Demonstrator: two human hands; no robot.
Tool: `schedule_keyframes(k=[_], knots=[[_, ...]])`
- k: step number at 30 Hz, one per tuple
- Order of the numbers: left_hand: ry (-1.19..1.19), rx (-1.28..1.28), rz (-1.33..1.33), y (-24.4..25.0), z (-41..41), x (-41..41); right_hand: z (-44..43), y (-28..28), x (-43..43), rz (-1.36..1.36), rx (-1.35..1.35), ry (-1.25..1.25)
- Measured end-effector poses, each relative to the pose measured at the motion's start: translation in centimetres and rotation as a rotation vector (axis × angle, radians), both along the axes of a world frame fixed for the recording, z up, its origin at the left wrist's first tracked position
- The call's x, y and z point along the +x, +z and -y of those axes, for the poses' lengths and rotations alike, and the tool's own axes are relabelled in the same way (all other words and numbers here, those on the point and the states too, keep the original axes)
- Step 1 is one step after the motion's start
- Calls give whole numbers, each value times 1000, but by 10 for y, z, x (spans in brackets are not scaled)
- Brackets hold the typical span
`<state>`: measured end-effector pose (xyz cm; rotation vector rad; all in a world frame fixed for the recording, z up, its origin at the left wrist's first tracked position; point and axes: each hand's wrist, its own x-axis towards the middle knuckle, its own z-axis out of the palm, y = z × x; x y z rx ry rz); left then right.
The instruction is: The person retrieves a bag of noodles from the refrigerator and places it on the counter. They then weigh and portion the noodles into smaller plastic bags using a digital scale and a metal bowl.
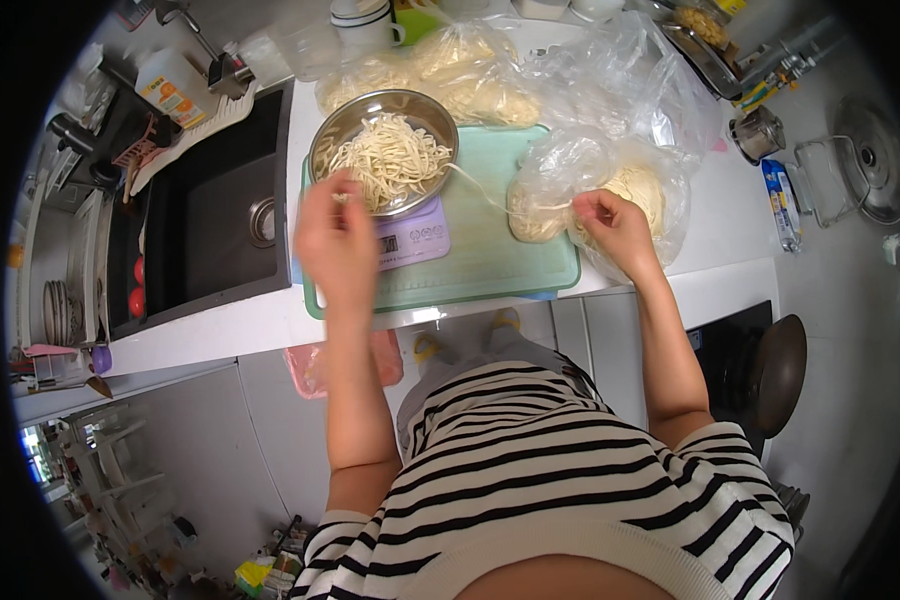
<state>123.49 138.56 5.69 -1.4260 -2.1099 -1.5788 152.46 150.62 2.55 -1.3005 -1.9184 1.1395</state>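
Note:
Fresh noodles (390, 161) lie heaped in a stainless steel bowl (448, 120) on a lilac digital kitchen scale (420, 238), which stands on a green cutting board (487, 274). My left hand (339, 240), blurred, is at the bowl's near left edge; whether its fingers hold anything is unclear. The fingertips of my right hand (611, 225) pinch the end of one noodle strand (487, 196), which stretches across the board to the bowl's rim. Beneath and beside that hand, an open clear plastic bag (671, 232) holds more noodles (634, 196).
Further bags of noodles (487, 75) and crumpled plastic bags (615, 82) lie behind the board. A black sink (210, 202) is set in the counter at left. A lidded enamel mug (364, 26) stands at the back. At right are a glass pot lid (870, 157) and a wok (780, 375).

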Motion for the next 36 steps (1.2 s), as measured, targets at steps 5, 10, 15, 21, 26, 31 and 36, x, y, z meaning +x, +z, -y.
schedule_keyframes(k=[5,10,15,21,26,31,36], knots=[[-465,-169,-106,-31,-32,87,2,2,-13,60,174,-30],[-483,-523,-245,-41,-48,81,4,2,-8,-20,149,-67],[-531,-364,368,18,-63,40,7,16,10,-33,160,-107],[-224,-267,189,17,-70,-43,-6,43,42,198,289,-65],[81,-154,-357,10,-58,-35,-25,35,61,553,292,34],[-285,20,96,36,-33,46,-17,41,50,812,172,-2],[-910,-212,13,-3,-24,129,-13,21,29,684,604,295]])
